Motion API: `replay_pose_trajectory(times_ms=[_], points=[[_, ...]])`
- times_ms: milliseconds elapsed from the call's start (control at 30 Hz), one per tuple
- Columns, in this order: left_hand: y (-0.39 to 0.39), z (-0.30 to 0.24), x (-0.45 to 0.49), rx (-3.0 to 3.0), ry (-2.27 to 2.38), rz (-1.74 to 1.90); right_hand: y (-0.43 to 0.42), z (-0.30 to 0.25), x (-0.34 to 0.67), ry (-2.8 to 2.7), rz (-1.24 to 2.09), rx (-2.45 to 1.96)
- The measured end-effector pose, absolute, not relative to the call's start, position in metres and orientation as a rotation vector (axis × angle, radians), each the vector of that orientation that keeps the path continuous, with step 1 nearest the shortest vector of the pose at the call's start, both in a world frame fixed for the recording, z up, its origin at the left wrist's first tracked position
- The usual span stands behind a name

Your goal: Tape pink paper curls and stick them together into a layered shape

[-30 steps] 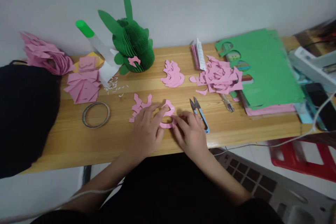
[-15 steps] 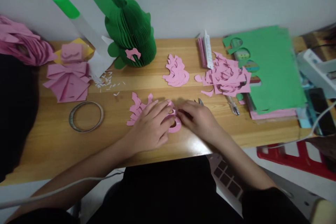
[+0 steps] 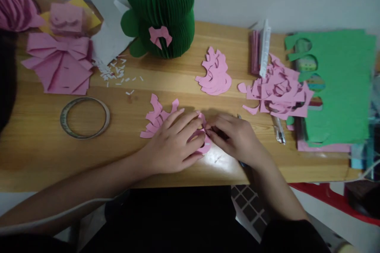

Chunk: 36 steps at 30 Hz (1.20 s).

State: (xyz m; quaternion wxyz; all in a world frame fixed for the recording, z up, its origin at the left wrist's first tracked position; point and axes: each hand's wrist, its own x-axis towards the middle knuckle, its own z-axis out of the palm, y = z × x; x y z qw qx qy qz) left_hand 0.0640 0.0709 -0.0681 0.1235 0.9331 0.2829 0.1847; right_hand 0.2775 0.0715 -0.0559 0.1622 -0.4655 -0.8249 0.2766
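My left hand [image 3: 178, 140] lies flat with fingers spread, pressing a pink paper cut-out [image 3: 204, 148] onto the table. Small white strips show on this cut-out. At its right edge, my right hand [image 3: 234, 136] has its fingertips closed in a pinch on the paper; the exact spot is hidden by the fingers. Left of my left hand, more pink cut-outs [image 3: 154, 120] overlap and are partly covered by it. A dark slim tool [image 3: 242, 164] lies under my right hand, mostly hidden. Behind my hands sits another stack of pink cut-outs [image 3: 218, 79].
A green honeycomb paper figure [image 3: 166, 4] stands at the back. Pink scraps [image 3: 282, 87], a pen [image 3: 279, 130] and green sheets [image 3: 341, 99] lie right. On the left are a tape ring [image 3: 63, 120], white strips [image 3: 114, 71] and a pink paper bow [image 3: 65, 47].
The camera view has tilted down and come closer. My hands stay at the same cut-out, and the right fingertips still pinch its right edge.
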Motion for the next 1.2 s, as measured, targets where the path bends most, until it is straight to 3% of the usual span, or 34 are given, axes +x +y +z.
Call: replay_pose_trajectory(times_ms=[1200], points=[[0.0684, -0.0699, 0.0640, 2.747, 0.860, 0.519, 0.0754, -0.0569, 0.2854, -2.303, 0.904, -1.269]])
